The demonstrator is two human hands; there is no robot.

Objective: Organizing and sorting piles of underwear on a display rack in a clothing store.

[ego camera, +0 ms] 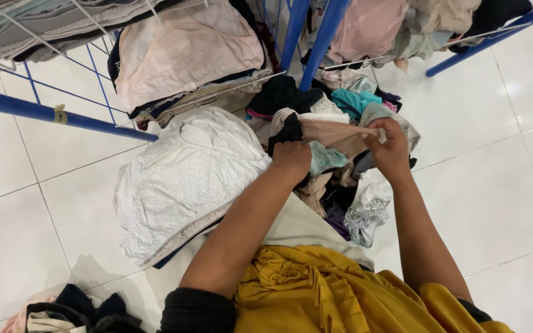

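So I'm sat on the floor with the laundry heap in front of me, and right now both hands are on the same piece: a thin beige, stretchy-looking garment (334, 131) pulled out between them. My left hand (291, 157) is closed into a fist around its bunched end, with a bit of black fabric (288, 131) caught up just above the knuckles. My right hand (388, 148) is pinching the other end at about 3 o'clock from the left one, fingers curled tight on the edge. The garment sits at the top of the mixed pile of small clothes (347, 179), just past my wrists toward 12 o'clock.

At 9 o'clock from my hands there's a big white textured cotton piece (180, 185) lying spread on the white tiled floor (495, 185). The blue metal drying rack (50, 112) runs across from 10 to 1 o'clock with a pale pink garment (186, 52) draped on its wire shelf. My mustard yellow skirt (316, 290) fills the 6 o'clock side.

Looks to me like I'm at the straightening-out stage, one item separated and stretched flat. Next bit, I reckon, needs that black scrap shaken loose from my left grip, then the two ends brought together evenly without dragging the teal piece (325, 157) underneath along with it.
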